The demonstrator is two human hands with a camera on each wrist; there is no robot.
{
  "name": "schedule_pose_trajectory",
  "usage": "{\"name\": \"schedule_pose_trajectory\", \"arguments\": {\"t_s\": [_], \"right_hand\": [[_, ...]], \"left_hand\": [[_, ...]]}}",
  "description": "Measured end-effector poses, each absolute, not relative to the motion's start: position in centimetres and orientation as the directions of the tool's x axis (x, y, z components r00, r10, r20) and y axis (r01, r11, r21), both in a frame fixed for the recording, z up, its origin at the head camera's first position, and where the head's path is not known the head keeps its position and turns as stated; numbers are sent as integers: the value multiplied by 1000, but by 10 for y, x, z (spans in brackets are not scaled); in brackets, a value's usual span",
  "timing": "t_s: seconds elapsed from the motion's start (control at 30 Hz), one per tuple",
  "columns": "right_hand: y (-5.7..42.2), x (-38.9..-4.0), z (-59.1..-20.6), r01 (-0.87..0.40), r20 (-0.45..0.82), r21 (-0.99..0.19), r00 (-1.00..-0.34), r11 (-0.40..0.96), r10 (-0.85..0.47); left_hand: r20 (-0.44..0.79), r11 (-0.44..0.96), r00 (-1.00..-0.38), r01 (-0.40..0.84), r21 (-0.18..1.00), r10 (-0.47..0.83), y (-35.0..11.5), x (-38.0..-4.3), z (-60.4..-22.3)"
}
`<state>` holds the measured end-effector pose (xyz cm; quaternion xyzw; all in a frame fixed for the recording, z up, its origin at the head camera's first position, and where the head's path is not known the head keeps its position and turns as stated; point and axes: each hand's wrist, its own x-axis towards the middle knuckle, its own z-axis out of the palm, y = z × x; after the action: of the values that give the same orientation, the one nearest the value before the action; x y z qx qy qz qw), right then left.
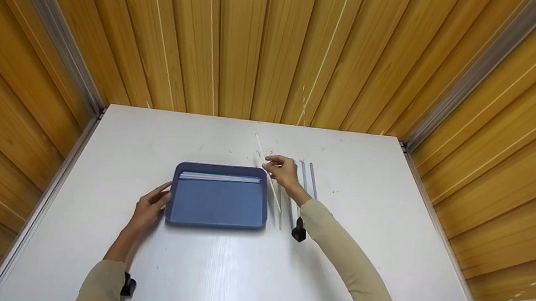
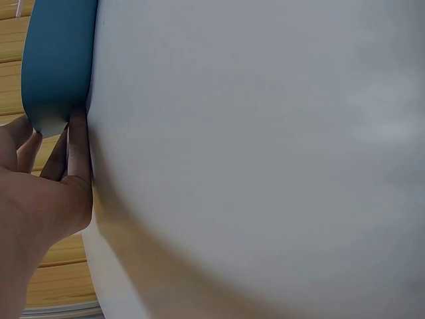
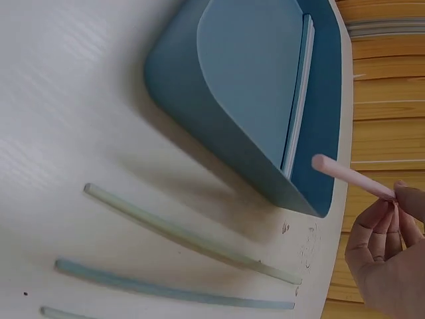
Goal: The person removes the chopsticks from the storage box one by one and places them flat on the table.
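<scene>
A blue rectangular tray sits on the white table with a few pale straws lying along its far inner side. My left hand touches the tray's left wall from outside, its fingertips right at the wall. Beyond the tray's right edge, my right hand pinches a pink straw between thumb and fingertips. The straw is raised and slants beside the tray's far right corner. Below it on the table lie a pale green straw and a blue straw.
More straws lie to the right of my right hand, partly hidden by its forearm. The white table is bounded by wood-patterned walls at the back and both sides. Small dark marks spot the tabletop.
</scene>
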<state>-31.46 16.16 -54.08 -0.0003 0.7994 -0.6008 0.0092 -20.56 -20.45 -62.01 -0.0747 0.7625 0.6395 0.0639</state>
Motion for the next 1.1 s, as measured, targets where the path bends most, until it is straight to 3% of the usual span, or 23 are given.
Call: {"name": "schedule_pose_trajectory", "arguments": {"t_s": [1.1], "right_hand": [[286,-305,-569,161,-87,-923,-972,349,217]], "left_hand": [[-216,193,-976,-218,957,-36,-208,-206,-619]]}}
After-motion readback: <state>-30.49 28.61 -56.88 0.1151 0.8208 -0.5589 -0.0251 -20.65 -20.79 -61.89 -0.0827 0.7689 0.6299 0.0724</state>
